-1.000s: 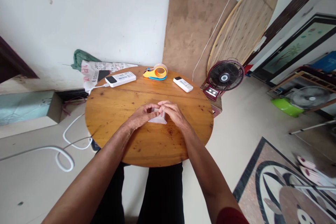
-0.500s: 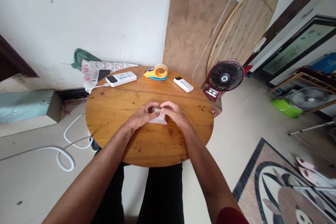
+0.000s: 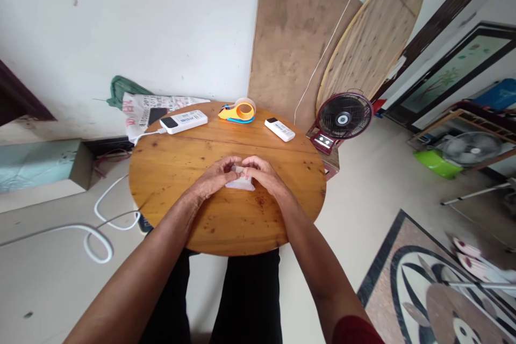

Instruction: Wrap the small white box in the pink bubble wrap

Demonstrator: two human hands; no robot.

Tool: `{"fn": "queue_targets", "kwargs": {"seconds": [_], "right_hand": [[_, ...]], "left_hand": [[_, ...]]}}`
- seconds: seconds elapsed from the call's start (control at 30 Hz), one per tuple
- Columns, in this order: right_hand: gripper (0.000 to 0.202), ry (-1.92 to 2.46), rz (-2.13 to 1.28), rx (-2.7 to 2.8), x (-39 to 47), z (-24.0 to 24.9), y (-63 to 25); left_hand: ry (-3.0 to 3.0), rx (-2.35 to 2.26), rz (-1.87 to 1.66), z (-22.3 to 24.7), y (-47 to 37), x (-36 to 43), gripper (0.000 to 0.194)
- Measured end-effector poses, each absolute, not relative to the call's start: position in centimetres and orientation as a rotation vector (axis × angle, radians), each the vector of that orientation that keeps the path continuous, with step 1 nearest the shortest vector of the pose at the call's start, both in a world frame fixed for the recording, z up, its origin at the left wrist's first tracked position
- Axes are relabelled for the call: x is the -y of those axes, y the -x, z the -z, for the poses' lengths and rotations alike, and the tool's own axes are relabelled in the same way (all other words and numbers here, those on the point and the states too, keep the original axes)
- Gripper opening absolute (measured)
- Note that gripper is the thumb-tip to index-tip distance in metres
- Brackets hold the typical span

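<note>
A small whitish, translucent packet with faint red print (image 3: 241,184) rests on the round wooden table (image 3: 226,226), near its middle. My left hand (image 3: 217,176) is closed round the packet's left side, thumb on top. From the right, my right hand (image 3: 263,173) grips it too, its thumb lying over the upper face. The two thumbs meet or nearly meet above the packet. The far edge of the packet is hidden behind my fingers.
Along the table's far side are a white device (image 3: 186,121) with a cable, an orange and blue tape dispenser (image 3: 241,112) and a smaller white device (image 3: 279,129). A dark red fan (image 3: 345,116) stands beyond the right edge. White cable loops (image 3: 99,226) lie on the floor at left.
My right thumb has moved slightly left over the packet, closer to my left thumb. The whole view has shifted a little.
</note>
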State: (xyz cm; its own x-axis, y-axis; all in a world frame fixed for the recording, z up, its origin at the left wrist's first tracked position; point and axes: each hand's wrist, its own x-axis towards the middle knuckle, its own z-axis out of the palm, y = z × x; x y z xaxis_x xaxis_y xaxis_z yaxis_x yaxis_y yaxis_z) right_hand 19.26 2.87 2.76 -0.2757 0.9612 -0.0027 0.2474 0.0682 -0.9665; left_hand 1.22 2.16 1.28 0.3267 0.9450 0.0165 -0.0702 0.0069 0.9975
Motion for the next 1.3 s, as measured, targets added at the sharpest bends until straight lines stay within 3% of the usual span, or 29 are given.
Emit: {"fn": "queue_targets", "kwargs": {"seconds": [1.3], "right_hand": [[0.022, 1.119, -1.308, 1.523, -3.2, -2.9, -19.9]], "left_hand": [[-1.220, -0.906, -1.035, -1.1, -1.1, -2.3, 0.059]]}}
